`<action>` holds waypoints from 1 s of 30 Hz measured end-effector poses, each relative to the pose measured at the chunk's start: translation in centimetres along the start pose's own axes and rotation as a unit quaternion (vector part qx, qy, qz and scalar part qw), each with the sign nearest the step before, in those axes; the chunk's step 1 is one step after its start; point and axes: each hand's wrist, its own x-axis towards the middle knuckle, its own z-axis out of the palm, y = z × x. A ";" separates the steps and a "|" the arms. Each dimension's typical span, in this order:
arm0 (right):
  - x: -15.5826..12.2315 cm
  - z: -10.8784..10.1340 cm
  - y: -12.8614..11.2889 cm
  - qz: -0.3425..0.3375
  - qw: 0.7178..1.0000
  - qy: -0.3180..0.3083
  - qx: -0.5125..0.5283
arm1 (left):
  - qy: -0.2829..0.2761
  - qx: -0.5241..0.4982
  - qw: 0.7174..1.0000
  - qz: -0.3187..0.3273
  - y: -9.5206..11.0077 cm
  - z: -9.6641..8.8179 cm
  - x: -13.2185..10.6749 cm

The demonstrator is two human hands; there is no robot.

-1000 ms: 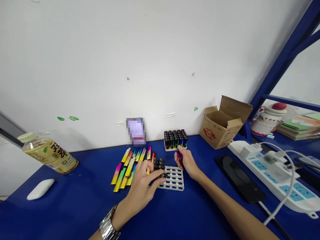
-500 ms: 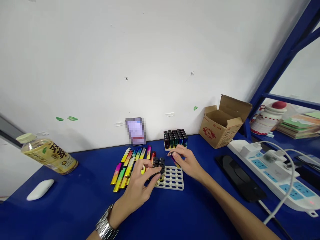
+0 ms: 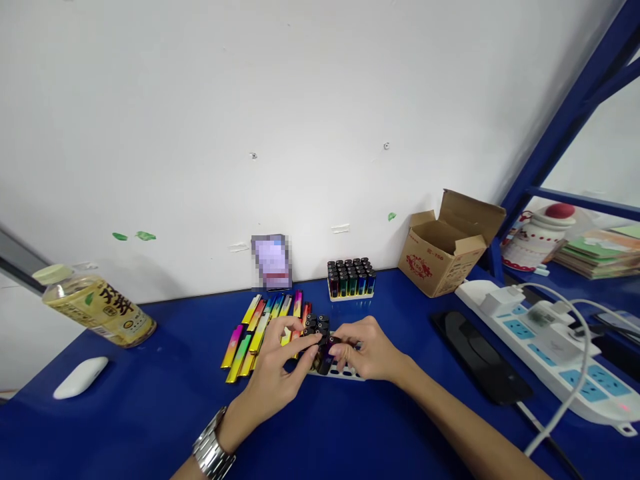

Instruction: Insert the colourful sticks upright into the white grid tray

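Observation:
A white tray [image 3: 350,375] with round holes lies on the blue table, with a few black-capped lighters [image 3: 316,325] standing in its far left corner. My right hand [image 3: 369,352] pinches a dark lighter [image 3: 327,357] over the tray's near left part. My left hand [image 3: 278,372], a metal watch on its wrist, meets it there, fingertips closed on the same lighter. Several rainbow-coloured lighters [image 3: 255,335] lie loose to the left of the tray. A second tray [image 3: 351,279] full of lighters stands behind, near the wall.
A tea bottle [image 3: 95,303] and a white mouse [image 3: 80,378] are at the left. An open cardboard box [image 3: 447,245], a black phone [image 3: 483,367] and a white power strip [image 3: 550,347] with cables are at the right. A blue shelf frame rises at the far right.
My right hand has brought its lighter from near the full tray down and left to the holed tray. My left hand has shifted slightly to meet it.

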 end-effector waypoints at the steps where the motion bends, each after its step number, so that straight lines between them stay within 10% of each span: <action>1: 0.0 0.1 -0.1 -0.024 0.999 0.000 -0.044 | 0.000 0.006 1.000 0.000 -0.1 -0.2 0.1; 10: 0.4 0.7 -1.9 -0.026 0.934 -0.079 -0.347 | -0.012 0.195 0.972 -0.132 -2.8 -1.9 0.9; 24: 1.0 -0.8 -0.1 0.083 0.962 -0.162 -0.204 | -0.265 0.368 0.870 -0.190 0.0 -0.1 1.0; 30: 0.9 -1.3 -0.2 0.087 0.972 -0.157 -0.153 | -0.242 0.376 0.875 -0.188 -0.2 0.2 0.4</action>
